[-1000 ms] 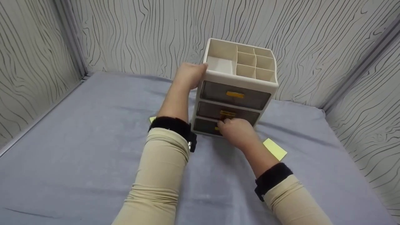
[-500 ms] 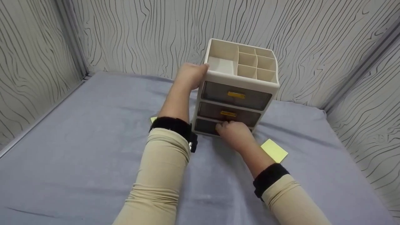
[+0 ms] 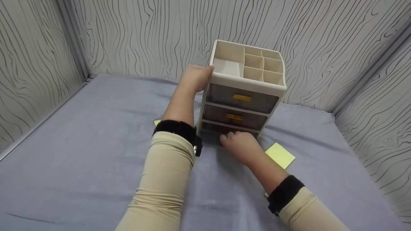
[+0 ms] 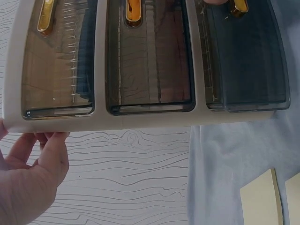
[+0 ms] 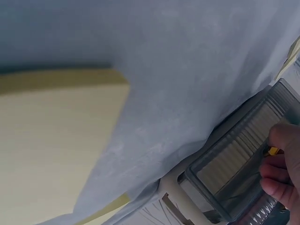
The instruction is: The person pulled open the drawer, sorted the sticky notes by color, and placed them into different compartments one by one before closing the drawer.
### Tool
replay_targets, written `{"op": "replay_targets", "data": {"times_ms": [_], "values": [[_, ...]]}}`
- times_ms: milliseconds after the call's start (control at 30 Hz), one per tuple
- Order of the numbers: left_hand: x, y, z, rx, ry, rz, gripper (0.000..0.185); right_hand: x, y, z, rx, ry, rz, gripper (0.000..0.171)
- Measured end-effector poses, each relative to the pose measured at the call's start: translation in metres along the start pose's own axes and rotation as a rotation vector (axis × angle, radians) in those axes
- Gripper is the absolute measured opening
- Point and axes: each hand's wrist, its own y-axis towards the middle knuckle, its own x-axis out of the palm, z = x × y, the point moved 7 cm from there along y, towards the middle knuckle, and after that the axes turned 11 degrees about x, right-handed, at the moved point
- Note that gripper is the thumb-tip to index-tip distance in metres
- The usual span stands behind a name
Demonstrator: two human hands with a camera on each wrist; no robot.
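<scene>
A small cream box (image 3: pixel 245 93) with three dark drawers stands upright on a grey cloth (image 3: pixel 96 144), near the back wall. Its open top is split into little cups. The left hand (image 3: pixel 195 77) holds the box at its top left corner, with the fingers curled round the side wall. In the left wrist view the fingers (image 4: pixel 51 154) lie against the cream edge of the box (image 4: pixel 140 123). The right hand (image 3: pixel 240 145) is down at the bottom drawer (image 3: pixel 213 130). Its fingers are bent and pinch the yellow handle of that drawer. In the right wrist view the fingertips (image 5: pixel 281 178) sit on the front of the bottom drawer (image 5: pixel 234 173), and that drawer sticks out a little from the box. The top drawer (image 3: pixel 242 98) and the middle drawer (image 3: pixel 236 117) are pushed in flat, and each shows a yellow handle. A yellow note pad (image 3: pixel 280 155) lies flat on the cloth just right of the right hand, near the box but not touching it. A corner of another yellow note (image 3: pixel 157 122) peeks out beside the left arm. Both arms wear tan sleeves with black cuffs.
</scene>
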Motion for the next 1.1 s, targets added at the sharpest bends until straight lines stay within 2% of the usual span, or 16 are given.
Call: {"op": "replay_targets", "data": {"times_ms": [233,600,833,1100], "values": [[0.001,0.002,-0.001,-0.004,-0.013,0.023,0.039,-0.010,-0.013,-0.008,-0.039,0.001,0.004,0.015],[0.001,0.001,0.000,-0.010,-0.015,0.025,0.041,-0.027,-0.029,-0.027,-0.068,-0.027,0.075,0.019],[0.000,0.002,-0.002,-0.025,-0.028,0.030,0.041,-0.029,-0.037,-0.037,-0.084,-0.040,0.051,0.018],[0.002,0.002,-0.001,-0.020,-0.065,0.023,0.041,-0.034,-0.046,-0.040,-0.095,-0.043,0.081,0.021]]}}
